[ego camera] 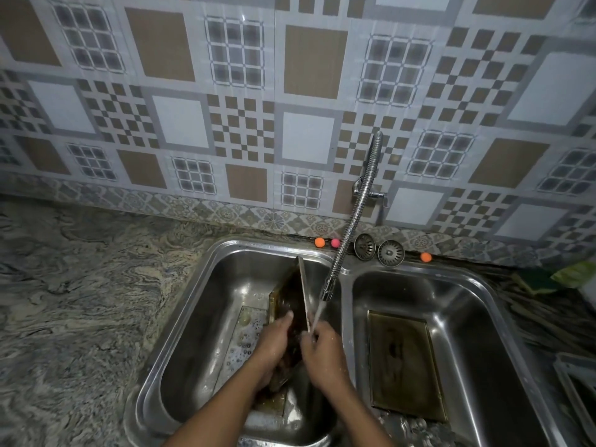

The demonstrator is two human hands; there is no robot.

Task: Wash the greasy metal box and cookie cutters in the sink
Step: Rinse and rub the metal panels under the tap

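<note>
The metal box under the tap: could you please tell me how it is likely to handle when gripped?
Probably slippery: the metal box looks coated in brown grease, and water runs over its edge. Likely stiff: held on edge, its walls look straight. Apt to tip if released, since only the left hand and right hand steady it.

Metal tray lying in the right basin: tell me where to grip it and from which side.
I'd pinch the metal tray by the raised rim along its right edge, from above: it lies flat on the right basin floor, and that side has most bare floor for fingers.
</note>
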